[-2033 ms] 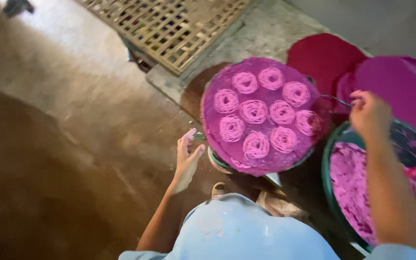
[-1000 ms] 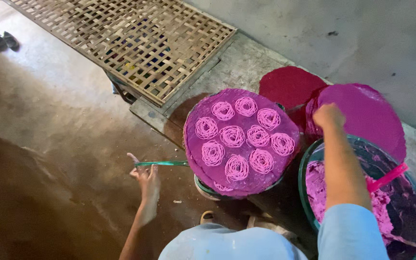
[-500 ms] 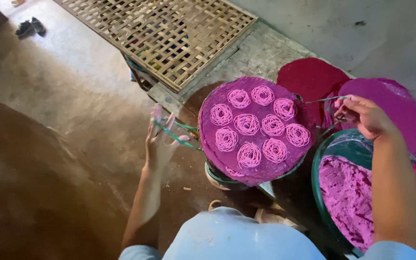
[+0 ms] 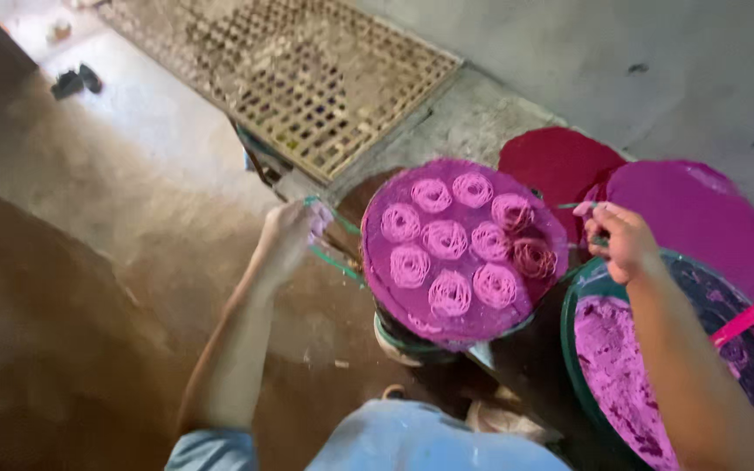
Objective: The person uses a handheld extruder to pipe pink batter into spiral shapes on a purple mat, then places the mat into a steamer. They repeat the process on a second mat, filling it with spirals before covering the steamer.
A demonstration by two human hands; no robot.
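Observation:
A round purple tray [image 4: 377, 253] carries several pink noodle coils [image 4: 449, 240]. My left hand [image 4: 288, 234] is closed on a thin green handle [image 4: 335, 234] at the tray's left edge. On the tray's right side my right hand [image 4: 623, 240] grips another thin green handle [image 4: 576, 207], just above the rim of a green basin [image 4: 571, 340]. The basin holds purple dough [image 4: 617, 371] and a pink scraper [image 4: 741, 323].
A dark red disc [image 4: 560, 166] and a purple disc [image 4: 691, 218] lie behind the tray. A bamboo lattice rack [image 4: 307, 78] stands at the back on a concrete ledge. Below the tray sits a green-rimmed pot [image 4: 412, 344]. Dark sandals [image 4: 76, 81] lie at the far left.
My left hand has risen from the floor side to the tray's left edge and closed on the green handle. My right hand stays at the right handle. The view has tilted.

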